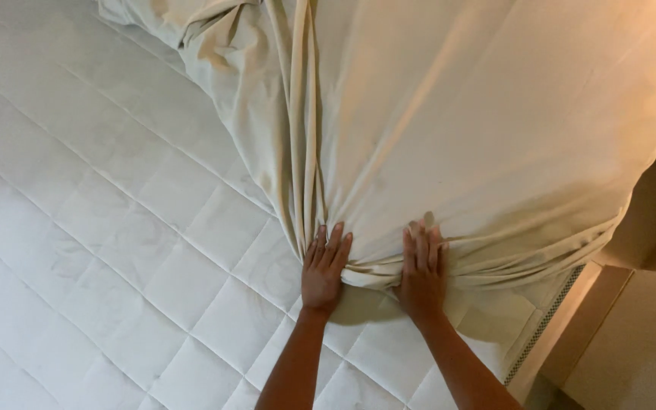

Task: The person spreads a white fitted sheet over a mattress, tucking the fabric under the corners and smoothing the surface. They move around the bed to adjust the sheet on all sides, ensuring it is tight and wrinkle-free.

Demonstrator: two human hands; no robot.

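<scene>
Nearest the camera, two bare forearms reach up from the bottom edge onto a white quilted mattress (115, 250) stitched in diamond squares, bare over the whole left and near part of the bed. The left hand (324, 269) lies flat with fingers spread, palm pressing the gathered hem of a cream-coloured cotton bed sheet (495, 137); the right hand (421, 269), just beside it, is likewise open, fingers extended over the same bunched edge, gripping nothing. The step in hand looks like drawing and smoothing the sheet over the mattress's near right corner, where the woven side band (544, 323) shows. Beyond the hands, folds fan out toward the far side, with a crumpled heap at the far left. The next move seems to call for a firm grasp of the hem.
</scene>
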